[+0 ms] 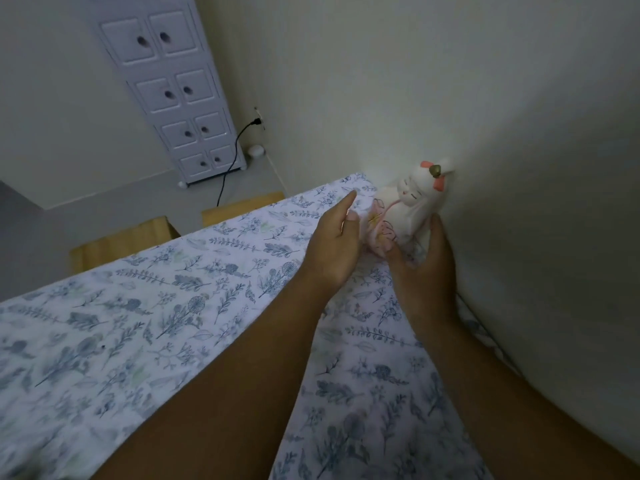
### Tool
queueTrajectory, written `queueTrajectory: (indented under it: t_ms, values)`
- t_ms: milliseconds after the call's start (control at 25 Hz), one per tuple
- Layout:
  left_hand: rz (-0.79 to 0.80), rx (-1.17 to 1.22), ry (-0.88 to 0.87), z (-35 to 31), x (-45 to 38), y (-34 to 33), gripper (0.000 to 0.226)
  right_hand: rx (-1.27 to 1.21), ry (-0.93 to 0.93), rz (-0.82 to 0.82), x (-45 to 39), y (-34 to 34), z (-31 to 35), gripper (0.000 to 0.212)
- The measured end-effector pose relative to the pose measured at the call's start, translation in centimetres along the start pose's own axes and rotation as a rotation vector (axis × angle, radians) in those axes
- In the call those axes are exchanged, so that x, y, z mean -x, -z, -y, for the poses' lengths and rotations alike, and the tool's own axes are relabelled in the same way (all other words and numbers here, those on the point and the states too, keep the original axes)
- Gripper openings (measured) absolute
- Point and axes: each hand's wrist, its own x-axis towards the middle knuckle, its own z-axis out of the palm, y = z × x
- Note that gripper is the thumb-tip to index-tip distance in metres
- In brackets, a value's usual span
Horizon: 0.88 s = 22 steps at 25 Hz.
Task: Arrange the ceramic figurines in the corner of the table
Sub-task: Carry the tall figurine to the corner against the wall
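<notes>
Two bare forearms reach forward across a table (pixel 145 327) covered in a white cloth printed with blue-grey leaves and flowers. The left hand (pixel 332 244) rests just left of a ceramic figurine (pixel 405 209), forefinger stretched toward the far corner, thumb tip touching the figurine's pink-flowered front, the other fingers loosely curled. The right hand (pixel 422 261) cups the figurine from below and from the right, thumb under its base and fingers against its wall-side flank, so it is gripped rather than pinched.

The figurine sits at the table's far right corner, tilted, its head close against the wall (pixel 450 98); whether they touch is unclear. It is glossy white, a rabbit-like figure with closed painted eyes, a coral bow with a brass-coloured bell on its head, and outlined pink blossoms on its body.

Beyond the table edge stand two pale wooden seats (pixel 131 237). Farther off, a white cabinet (pixel 173 91) of paired small drawers, all closed, contents unseen, stands against the wall, with a black cord (pixel 235 147) running from a wall socket down to the floor.
</notes>
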Motion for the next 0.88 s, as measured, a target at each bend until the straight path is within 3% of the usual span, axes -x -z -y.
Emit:
queueTrajectory:
  t_ms: [160, 360, 520, 720, 880]
  values:
    - [-0.133, -0.224, 0.024, 2.5, 9.2, 6.9, 0.046, 0.326, 0.048, 0.020, 7.4, -1.6, 2.8, 0.064]
    - [-0.290, -0.443, 0.195, 6.7, 23.5, 18.4, 0.051, 0.417, 0.250, 0.480, 20.6, -8.7, 8.3, 0.058]
    - [-0.360, -0.505, 0.334, 9.7, 34.0, 25.7, 0.056, 0.426, 0.346, 0.742, 31.5, -13.6, 11.6, 0.059]
    - [-0.362, -0.524, 0.374, 14.4, 39.7, 29.7, 0.065, 0.503, 0.384, 0.923, 38.5, -17.7, 12.8, 0.069]
    - [-0.312, -0.284, 0.384, 16.2, 39.9, 29.8, 0.072, 0.525, 0.338, 1.062, 39.7, -19.4, 11.5, 0.073]
